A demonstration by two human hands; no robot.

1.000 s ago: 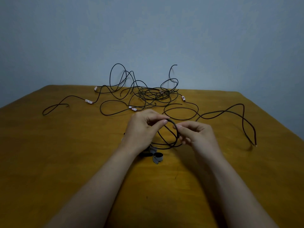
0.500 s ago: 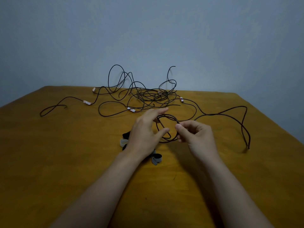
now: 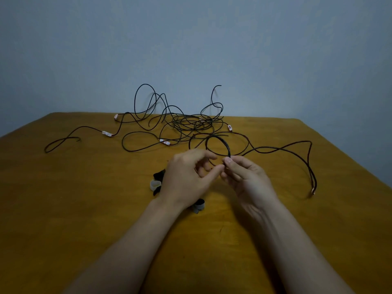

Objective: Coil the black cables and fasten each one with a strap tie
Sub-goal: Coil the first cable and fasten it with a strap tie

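Observation:
A small coil of black cable (image 3: pixel 221 141) stands upright over the wooden table (image 3: pixel 63 209). My right hand (image 3: pixel 247 179) pinches its lower right edge between thumb and fingers. My left hand (image 3: pixel 186 177) curls its index finger and thumb round the coil's lower left arc, thumb tip touching the right hand's pinch. The same cable trails right in a long loop (image 3: pixel 297 145) to a loose end (image 3: pixel 313 191). Strap ties lie under my left hand: a grey-white one (image 3: pixel 155 184) with a black one, and a grey one (image 3: pixel 199 205) by the wrist.
A tangle of black cables (image 3: pixel 186 124) with small white connectors (image 3: pixel 107 133) spreads over the far middle of the table. One strand (image 3: pixel 61 142) reaches out to the far left. A blue-grey wall rises behind the far edge.
My left hand went from stretched fingers to curled ones on the coil. The coil has tipped upright and sits higher. The trailing cable has been drawn in.

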